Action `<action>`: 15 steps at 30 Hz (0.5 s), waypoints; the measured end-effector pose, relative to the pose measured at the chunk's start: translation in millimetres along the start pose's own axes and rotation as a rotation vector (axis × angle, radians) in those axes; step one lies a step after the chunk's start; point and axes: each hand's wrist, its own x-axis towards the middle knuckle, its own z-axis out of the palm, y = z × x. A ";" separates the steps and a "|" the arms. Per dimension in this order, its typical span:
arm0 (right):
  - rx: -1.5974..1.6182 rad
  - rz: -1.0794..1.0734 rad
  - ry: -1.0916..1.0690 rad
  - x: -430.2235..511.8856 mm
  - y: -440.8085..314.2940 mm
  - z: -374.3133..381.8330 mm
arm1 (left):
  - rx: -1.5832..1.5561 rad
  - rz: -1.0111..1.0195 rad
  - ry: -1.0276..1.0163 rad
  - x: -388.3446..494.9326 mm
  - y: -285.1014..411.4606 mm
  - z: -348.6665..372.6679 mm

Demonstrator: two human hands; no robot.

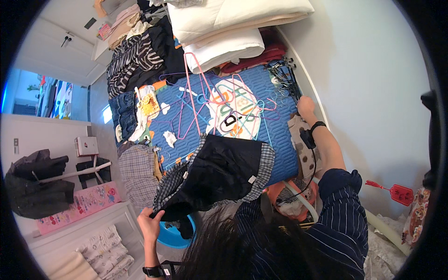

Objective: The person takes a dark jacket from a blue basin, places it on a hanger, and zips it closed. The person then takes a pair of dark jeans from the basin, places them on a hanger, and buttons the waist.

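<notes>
My left hand (150, 222) pinches the lower left corner of a black garment (224, 171) with checked edging and small white tags. The garment spreads over the near edge of a bed with a blue quilted cover (280, 150). My right hand (306, 107) is at the bed's right side, by the wall, against a bunch of black clip hangers (288, 78). Its fingers are partly hidden, so whether it grips one is unclear. Pink, purple and blue plastic hangers (197, 119) lie tangled beyond the garment, over a white printed cloth (241, 122).
Folded white bedding (224, 52) is stacked at the far end. Dark and striped clothes (134, 59), denim (122, 115) and checked fabric (140, 171) line the left side. A blue basin (175, 238) stands below my left hand; an orange basket (280, 203) is near my right arm, beside the wall (364, 87).
</notes>
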 end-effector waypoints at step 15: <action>0.107 -0.088 -0.114 3.4 -1.5 -20.1 | 0.042 0.060 -0.023 7.5 14.5 8.9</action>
